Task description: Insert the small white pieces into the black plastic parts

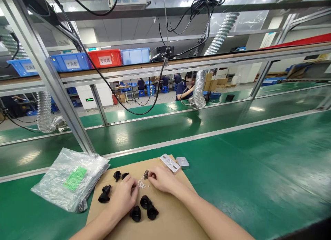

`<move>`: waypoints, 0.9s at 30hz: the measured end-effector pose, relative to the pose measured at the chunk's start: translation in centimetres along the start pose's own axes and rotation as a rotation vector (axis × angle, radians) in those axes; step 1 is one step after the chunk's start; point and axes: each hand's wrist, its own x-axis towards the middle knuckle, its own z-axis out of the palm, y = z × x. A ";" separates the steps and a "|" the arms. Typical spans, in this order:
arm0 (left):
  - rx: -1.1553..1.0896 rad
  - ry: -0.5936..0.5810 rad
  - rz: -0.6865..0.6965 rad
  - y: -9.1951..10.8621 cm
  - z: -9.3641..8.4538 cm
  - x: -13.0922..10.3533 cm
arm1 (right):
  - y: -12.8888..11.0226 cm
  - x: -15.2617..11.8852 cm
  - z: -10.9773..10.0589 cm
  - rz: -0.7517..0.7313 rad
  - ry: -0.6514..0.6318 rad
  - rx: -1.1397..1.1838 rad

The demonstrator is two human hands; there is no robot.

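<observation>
My left hand (125, 193) rests over the brown cardboard sheet (173, 216) with its fingers curled together. Its fingertips reach a small pile of white pieces (141, 185), and a black round part (124, 175) sits just beyond the knuckles. What the fingers hold, if anything, is hidden. From the other side, my right hand (162, 178) has thumb and fingers closed at a heap of tiny dark brown pieces (146, 173); anything pinched there is too small to name. More black cup-like parts (149, 207) lie on the cardboard, several near my left wrist.
A silver slotted case (170, 163) and a square lid-like piece (182, 162) lie behind my right hand. Left of the cardboard is a clear plastic bag (69, 178) with a green label. A metal frame post (59, 88) rises behind. A co-worker (184, 90) sits across.
</observation>
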 end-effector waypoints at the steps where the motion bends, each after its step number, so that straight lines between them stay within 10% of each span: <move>1: 0.007 0.009 -0.009 -0.1 0.0 0.0 | 0.0 0.0 0.0 0.000 0.000 -0.001; 9: 0.061 0.028 -0.032 -1.2 0.5 0.1 | 0.0 -0.1 0.1 -0.018 -0.008 -0.025; 18: -0.905 -0.088 -0.300 -0.4 1.8 0.8 | -0.9 0.0 1.4 -0.096 -0.007 0.430; 27: -0.943 -0.111 -0.271 -0.9 2.5 0.6 | -1.3 -0.2 1.8 -0.202 -0.026 0.562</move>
